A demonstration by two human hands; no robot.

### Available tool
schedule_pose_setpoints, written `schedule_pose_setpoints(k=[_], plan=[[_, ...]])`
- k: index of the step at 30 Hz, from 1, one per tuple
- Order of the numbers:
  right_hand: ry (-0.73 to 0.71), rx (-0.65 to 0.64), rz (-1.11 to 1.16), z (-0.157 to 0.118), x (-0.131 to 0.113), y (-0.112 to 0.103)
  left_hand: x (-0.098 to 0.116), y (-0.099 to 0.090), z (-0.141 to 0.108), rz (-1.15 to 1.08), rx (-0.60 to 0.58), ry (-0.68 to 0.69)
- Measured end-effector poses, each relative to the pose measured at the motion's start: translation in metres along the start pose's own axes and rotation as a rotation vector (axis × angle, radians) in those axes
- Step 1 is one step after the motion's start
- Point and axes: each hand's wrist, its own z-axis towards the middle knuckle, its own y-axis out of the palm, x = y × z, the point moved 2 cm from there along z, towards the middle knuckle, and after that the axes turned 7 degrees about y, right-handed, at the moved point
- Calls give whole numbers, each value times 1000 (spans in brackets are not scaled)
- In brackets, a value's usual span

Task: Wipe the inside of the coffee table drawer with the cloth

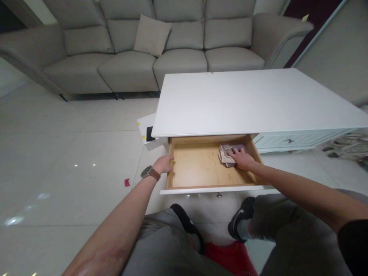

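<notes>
"Hands?"
"Left hand (163, 164) clasps the left wall of the drawer (194, 168); right hand (242, 159) rests on the folded cloth (224, 156), inside, far right. Can't tell whether it's gripping."
"Handling?"
"Likely light, soft; best taken by its folded edge."

The cloth (225, 157) is patterned in beige and purplish brown; the drawer interior (195, 165) is honey-yellow, the tabletop (230, 102) plain white, the sofa (129, 73) taupe.

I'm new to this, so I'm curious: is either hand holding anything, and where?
The left hand holds the drawer by its left side wall. The right hand is on the right part of the folded cloth; whether it grips it cannot be told.
</notes>
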Motion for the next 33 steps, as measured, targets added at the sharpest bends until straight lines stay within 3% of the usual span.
schedule_pose_setpoints(k=[3,5,7,10,16,19,21,24,27,30,33], plan=[[116,14,24,6,23,2,1,-2,-1,-18,-7,7],[115,44,54,11,17,-2,2,-4,-2,-21,-18,3],[135,54,93,18,-4,-9,2,-6,-2,-13,-24,4],[99,51,136,30,-60,-29,2,-7,-2,4,-24,0],[-204,60,329,58,-218,-77,-1,-7,1,-11,-35,-48],[-242,13,543,69,-265,-91,-5,-5,2,-51,-27,-46],[-228,-35,634,75,-268,-94,-11,-4,2,-110,-11,-32],[-246,-62,702,80,-243,-96,-21,-3,2,-260,-29,22],[-162,88,922,81,-222,-103,-33,-1,-1,-421,-153,26],[-137,220,1018,76,-237,-111,-43,3,-4,-557,-253,-42],[-207,194,834,71,-268,-120,-53,5,-7,-595,-241,-109]])
